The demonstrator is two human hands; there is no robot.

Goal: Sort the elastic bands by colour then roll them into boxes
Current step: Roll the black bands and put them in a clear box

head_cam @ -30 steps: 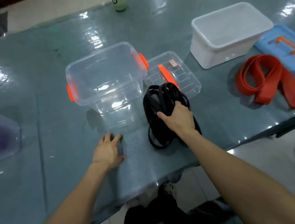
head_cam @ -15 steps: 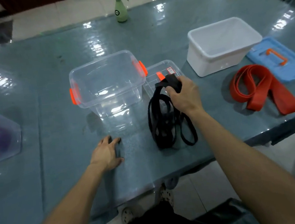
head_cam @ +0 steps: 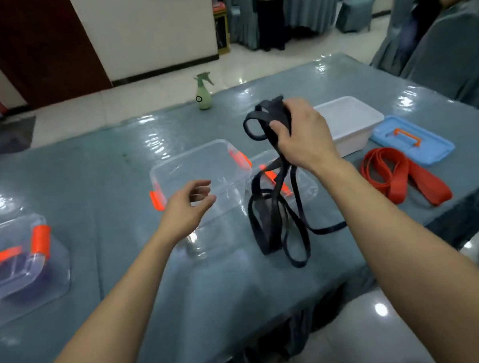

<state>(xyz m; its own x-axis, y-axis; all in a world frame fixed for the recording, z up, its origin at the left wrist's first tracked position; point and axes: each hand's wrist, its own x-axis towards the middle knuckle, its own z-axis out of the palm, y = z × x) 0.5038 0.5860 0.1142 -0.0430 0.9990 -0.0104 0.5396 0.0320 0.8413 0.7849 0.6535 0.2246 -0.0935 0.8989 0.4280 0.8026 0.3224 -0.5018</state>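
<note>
**Asker:** What is your right hand doing?

**Me:** My right hand (head_cam: 301, 135) grips the top of the black elastic bands (head_cam: 274, 213), fingers curled round the bunch. A second ago it pressed them flat on the table (head_cam: 106, 172). Now it is raised high, and the bands hang in long loops below my wrist. The lowest loops seem to rest on the table, though the blur makes that hard to confirm.

**Asker:** And the left hand?

**Me:** My left hand (head_cam: 186, 211) was lying flat on the table. It has lifted and hovers empty, fingers loosely curled, just in front of the clear box (head_cam: 201, 167).

**Asker:** What does that mean for the job?

**Me:** I judge the black bands are picked out as one colour and ready for rolling, with my free hand coming to help. The clear box beside them is empty. The red bands (head_cam: 402, 177) lie untouched to the right, near the white box (head_cam: 353, 120).
</note>
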